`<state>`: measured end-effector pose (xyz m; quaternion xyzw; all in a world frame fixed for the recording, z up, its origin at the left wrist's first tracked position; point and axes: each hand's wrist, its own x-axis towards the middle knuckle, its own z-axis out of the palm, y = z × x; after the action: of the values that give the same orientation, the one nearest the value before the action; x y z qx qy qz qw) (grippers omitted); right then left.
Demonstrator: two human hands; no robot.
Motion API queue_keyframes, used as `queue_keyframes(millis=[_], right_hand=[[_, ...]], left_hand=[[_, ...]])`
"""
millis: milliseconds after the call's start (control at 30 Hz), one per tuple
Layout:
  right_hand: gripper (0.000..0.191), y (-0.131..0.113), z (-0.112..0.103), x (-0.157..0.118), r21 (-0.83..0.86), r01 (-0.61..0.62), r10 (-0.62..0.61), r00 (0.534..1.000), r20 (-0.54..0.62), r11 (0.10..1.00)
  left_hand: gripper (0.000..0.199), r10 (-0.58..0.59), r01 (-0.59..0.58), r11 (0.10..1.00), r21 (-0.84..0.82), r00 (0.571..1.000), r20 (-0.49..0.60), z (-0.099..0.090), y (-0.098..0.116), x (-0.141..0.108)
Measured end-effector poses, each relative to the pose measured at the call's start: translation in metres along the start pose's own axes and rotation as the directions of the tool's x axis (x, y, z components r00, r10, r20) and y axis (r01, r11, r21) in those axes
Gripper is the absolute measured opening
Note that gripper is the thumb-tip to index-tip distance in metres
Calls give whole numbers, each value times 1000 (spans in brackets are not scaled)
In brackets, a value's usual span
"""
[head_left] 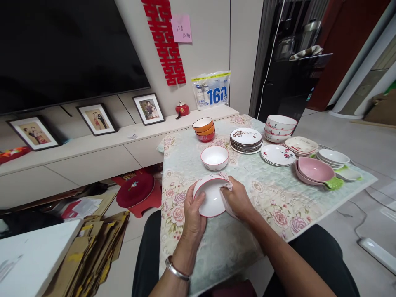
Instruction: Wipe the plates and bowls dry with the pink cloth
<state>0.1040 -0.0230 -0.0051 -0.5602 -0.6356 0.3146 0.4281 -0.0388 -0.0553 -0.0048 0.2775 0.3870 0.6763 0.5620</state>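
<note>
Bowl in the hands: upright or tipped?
Tipped: the bowl shows its white inside to the camera, and its outer wall beyond the far rim.

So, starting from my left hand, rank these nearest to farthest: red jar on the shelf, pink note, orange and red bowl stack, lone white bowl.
From your left hand:
1. Lone white bowl, ahead on the table.
2. Orange and red bowl stack, farther back.
3. Red jar, on the shelf beyond.
4. Pink note, high on the wall.
</note>
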Motion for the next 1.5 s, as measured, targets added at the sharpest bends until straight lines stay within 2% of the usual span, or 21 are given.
queue_keyframes(millis=[67, 167, 233, 300, 367, 467, 567, 667, 733, 800, 967, 1067, 1133, 1233, 1333, 1400, 1500], right_hand=[[32, -4, -9, -1, -134, 108, -112, 994, -19, 985], [48, -12, -21, -4, -298, 304, -319, 948, -2, 905], [51, -15, -24, -7, -362, 365, -382, 924, 26, 858], [51, -16, -23, -8, -370, 365, -385, 923, 21, 854], [48, -14, -19, -7, -306, 327, -348, 937, -17, 894], [37, -8, -7, -4, -126, 177, -185, 981, -54, 976], [23, -1, 6, -2, 41, 16, -15, 1000, -19, 999], [17, 3, 10, 0, 106, -38, 34, 999, 32, 994], [19, 3, 5, 0, 53, -26, 25, 999, 30, 998], [27, -1, -5, 0, -66, 36, -35, 999, 8, 997], [52, -15, -25, -5, -334, 299, -307, 951, 30, 894], [52, -18, -25, -7, -329, 331, -343, 939, 23, 884], [46, -16, -19, -6, -247, 274, -286, 958, -15, 930], [31, -9, -6, -4, -70, 91, -94, 995, -43, 993], [20, -3, 7, -4, 117, -58, 58, 998, 3, 991], [17, 1, 12, -4, 207, -110, 102, 994, 49, 972], [18, 4, 11, -2, 242, -119, 104, 992, 73, 963]], left_hand=[[53, 20, -24, 997, 75, 998, 55, -3, -3, 0], [52, 90, -130, 962, 241, 982, 169, -7, -5, 0], [51, 124, -191, 931, 311, 967, 222, -9, -5, -1], [50, 139, -207, 930, 303, 963, 231, -10, -5, -2], [50, 136, -181, 954, 239, 971, 194, -8, -4, -3], [48, 92, -98, 989, 107, 994, 64, -3, -2, -3], [47, 45, -46, 999, -7, 996, -73, 0, 0, -1], [48, 18, -21, 999, -40, 997, -77, 0, 1, 0], [49, 4, -5, 1000, -22, 1000, -29, 0, 0, 0], [52, 12, -13, 999, 46, 1000, 16, -2, -2, 0], [47, 150, -209, 926, 314, 968, 201, -7, -5, -2], [43, 185, -252, 911, 328, 957, 223, -8, -4, -3], [45, 153, -197, 941, 274, 973, 173, -7, -4, -4], [47, 66, -70, 989, 127, 997, 32, -4, -3, -3], [46, 23, -25, 1000, -19, 997, -80, -1, -1, 0], [44, 21, -27, 998, -61, 996, -89, 0, 1, 1], [44, -15, 14, 998, -64, 1000, -12, 1, 2, 1]])
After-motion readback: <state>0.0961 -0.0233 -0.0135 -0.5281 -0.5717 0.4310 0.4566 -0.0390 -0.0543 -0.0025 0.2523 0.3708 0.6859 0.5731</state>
